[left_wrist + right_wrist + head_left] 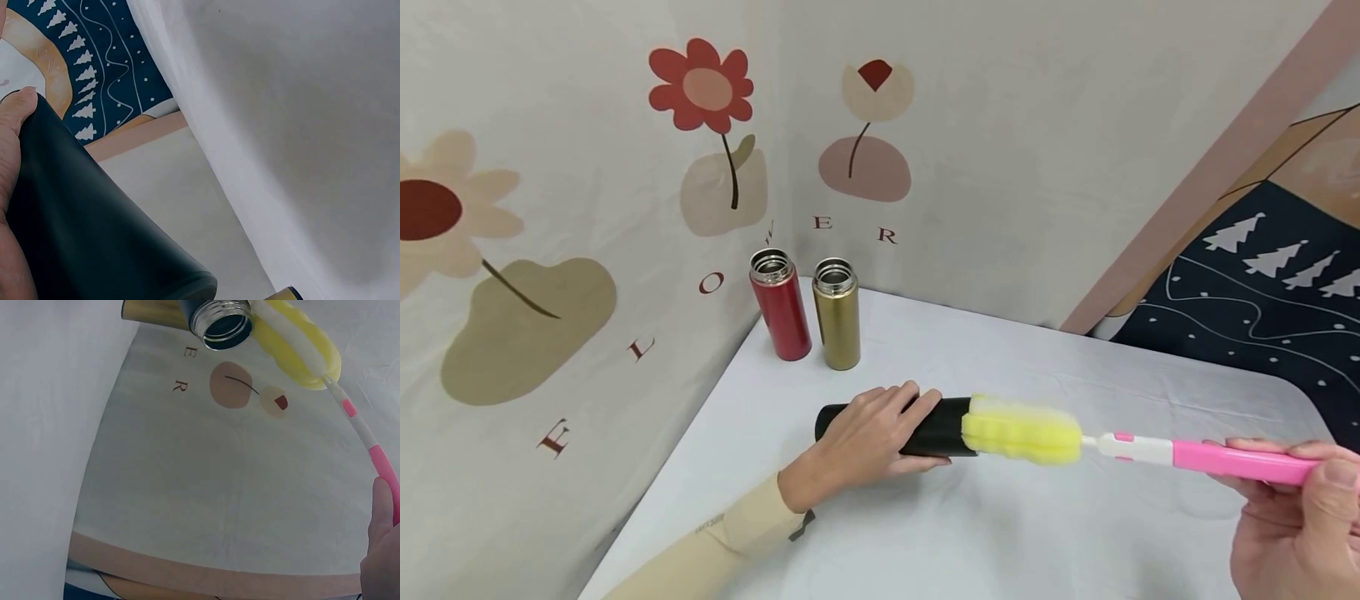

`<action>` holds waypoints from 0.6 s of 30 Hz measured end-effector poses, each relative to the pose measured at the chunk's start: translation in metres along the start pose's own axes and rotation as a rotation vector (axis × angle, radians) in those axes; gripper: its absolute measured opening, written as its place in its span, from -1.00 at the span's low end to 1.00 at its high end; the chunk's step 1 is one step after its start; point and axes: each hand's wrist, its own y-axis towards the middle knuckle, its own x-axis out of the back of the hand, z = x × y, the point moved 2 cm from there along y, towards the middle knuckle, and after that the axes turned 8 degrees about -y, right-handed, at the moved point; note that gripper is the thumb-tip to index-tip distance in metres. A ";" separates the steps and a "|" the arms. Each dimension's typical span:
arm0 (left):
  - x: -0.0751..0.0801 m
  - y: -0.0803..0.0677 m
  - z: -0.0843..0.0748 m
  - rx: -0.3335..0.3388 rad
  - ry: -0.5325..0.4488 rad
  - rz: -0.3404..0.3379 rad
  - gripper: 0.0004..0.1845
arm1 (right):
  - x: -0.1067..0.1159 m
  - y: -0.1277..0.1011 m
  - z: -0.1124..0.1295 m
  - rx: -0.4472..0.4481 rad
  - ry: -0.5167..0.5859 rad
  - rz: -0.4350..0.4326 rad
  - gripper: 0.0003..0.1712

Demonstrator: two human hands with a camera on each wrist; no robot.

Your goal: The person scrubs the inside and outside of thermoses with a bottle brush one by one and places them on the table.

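My left hand [867, 433] grips a black metal bottle [946, 427] that lies sideways above the white table. In the left wrist view the thumb and palm press along the dark side of the bottle [94, 212]. My right hand [1292, 525] holds a bottle brush by its pink handle [1225, 461], fingers behind it and thumb in front. The brush's yellow and white sponge head [1022, 432] overlaps the bottle's mouth end in the head view. From the right wrist, the open steel mouth [224, 328] shows, with the sponge [303, 344] beside it rather than inside.
A red bottle [782, 312] and a gold bottle [837, 321] stand uncapped, side by side, at the table's back left corner. Flower-printed cloth [985, 167] walls in the back and left. Dark blue cloth with white trees [1247, 308] hangs at the right.
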 end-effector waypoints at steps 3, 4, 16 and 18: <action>0.001 0.000 0.002 0.025 -0.013 0.000 -0.15 | 0.004 -0.003 0.001 -0.024 0.033 0.020 -0.72; 0.001 0.000 0.002 0.031 -0.019 -0.003 -0.15 | 0.005 -0.004 0.001 -0.031 0.025 0.022 -0.72; 0.006 0.003 0.007 0.029 -0.049 -0.062 -0.09 | 0.023 -0.002 0.000 -0.041 -0.124 0.039 -0.69; 0.006 0.004 0.007 0.037 -0.058 -0.066 -0.09 | 0.025 0.001 0.000 -0.042 -0.103 0.071 -0.68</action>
